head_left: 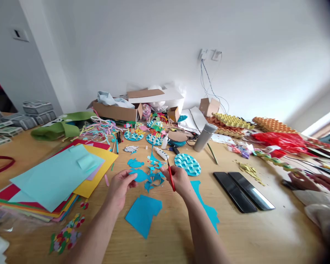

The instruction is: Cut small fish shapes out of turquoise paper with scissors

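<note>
Between the thumb and fingers of my left hand (121, 187) is a blue paper fish (139, 175), held above the table. My right hand (178, 180) is closed around red-handled scissors (171, 176), whose blades point away from me. Blue paper scraps (156, 178) lie between and beyond my hands. Another blue cutout (135, 163) rests just past the fish. Nearer to me sits a larger blue sheet (144, 214) with cut edges, and a second blue piece (206, 205) lies partly behind my right forearm. A round wavy blue paper disc (187, 164) is right of the scissors.
Coloured paper sheets (57, 172) are stacked at left, with paper confetti (67, 234) in front. Two black phones (242, 190) and a grey flask (205, 137) stand or lie at right. A glue bottle (161, 153) lies behind the scraps. Another person's hands (305, 181) work at far right.
</note>
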A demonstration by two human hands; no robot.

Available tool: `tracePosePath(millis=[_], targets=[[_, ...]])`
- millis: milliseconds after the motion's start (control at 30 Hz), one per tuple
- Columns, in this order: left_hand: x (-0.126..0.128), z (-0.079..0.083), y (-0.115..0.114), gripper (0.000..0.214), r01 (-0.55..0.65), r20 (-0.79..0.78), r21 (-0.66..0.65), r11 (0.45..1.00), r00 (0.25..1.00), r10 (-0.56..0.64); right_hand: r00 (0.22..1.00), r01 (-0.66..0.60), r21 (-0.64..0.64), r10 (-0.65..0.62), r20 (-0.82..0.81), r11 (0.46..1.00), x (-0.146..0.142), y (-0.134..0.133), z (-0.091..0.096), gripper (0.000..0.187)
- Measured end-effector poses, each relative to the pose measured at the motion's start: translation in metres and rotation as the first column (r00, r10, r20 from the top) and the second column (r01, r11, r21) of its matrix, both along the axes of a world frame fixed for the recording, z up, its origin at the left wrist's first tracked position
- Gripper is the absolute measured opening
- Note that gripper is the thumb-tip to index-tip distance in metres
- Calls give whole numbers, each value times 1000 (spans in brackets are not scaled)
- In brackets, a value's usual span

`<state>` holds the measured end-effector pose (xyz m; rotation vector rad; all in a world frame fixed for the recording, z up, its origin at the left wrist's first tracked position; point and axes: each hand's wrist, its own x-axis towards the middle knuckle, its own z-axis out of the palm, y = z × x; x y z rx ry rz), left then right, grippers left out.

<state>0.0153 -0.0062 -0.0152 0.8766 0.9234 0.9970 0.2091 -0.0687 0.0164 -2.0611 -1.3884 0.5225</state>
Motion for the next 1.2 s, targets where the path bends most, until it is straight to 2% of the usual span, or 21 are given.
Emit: tracePosePath(millis=[133, 233, 300, 433, 533, 600, 700, 800, 867, 933, 1000, 1067, 1133, 1200], targets=[[0, 3, 2, 29, -58, 31, -37, 998, 998, 60, 979, 74, -183, -37, 202, 980, 13, -11, 13, 46], [0, 4, 2, 27, -81, 48, -38, 996, 995, 82, 952, 116, -318, -15, 305, 941, 8, -18, 17, 31], [0, 3, 2, 27, -73, 63, -46, 996, 995, 76, 934, 164, -388, -16, 356, 907, 1, -21, 16, 28], [1, 3, 3, 27, -49, 74, -50, 998, 996, 53, 907, 257, -421, -66, 416, 870, -9, -22, 10, 40], [2, 3, 2, 28, -49, 48, -39, 998, 998, 51, 913, 264, -391, -99, 395, 882, -10, -23, 6, 40], [2, 2, 1, 28, -37, 18, -19, 999, 999, 37, 926, 248, -350, -115, 360, 903, -9, -25, 5, 36], [3, 1, -2, 27, 44, -24, 45, 998, 999, -43, 958, 189, -265, -118, 261, 946, -8, -27, 7, 33], [4, 3, -6, 23, 138, -55, 121, 983, 990, -133, 999, 8, -192, 1, 49, 981, -12, -26, 13, 36], [5, 5, -10, 22, 210, -65, 124, 970, 977, -203, 994, -83, -124, 74, -79, 989, -17, -23, 16, 36], [6, 7, -14, 21, 289, -81, 110, 951, 956, -281, 947, -169, -25, 155, -282, 985, -22, -18, 18, 32], [7, 8, -17, 19, 364, -96, 93, 927, 930, -355, 855, -236, 50, 232, -464, 971, -26, -14, 18, 24], [7, 9, -18, 20, 427, -95, 72, 901, 903, -420, 788, -260, 82, 260, -558, 962, -27, -10, 18, 16], [6, 10, -17, 27, 440, -19, 36, 897, 898, -439, 772, -220, 112, 243, -587, 969, -26, -5, 16, 15], [5, 11, -15, 40, 380, 168, -22, 925, 913, -372, 783, -128, 154, 195, -591, 980, -24, 0, 15, 23]])
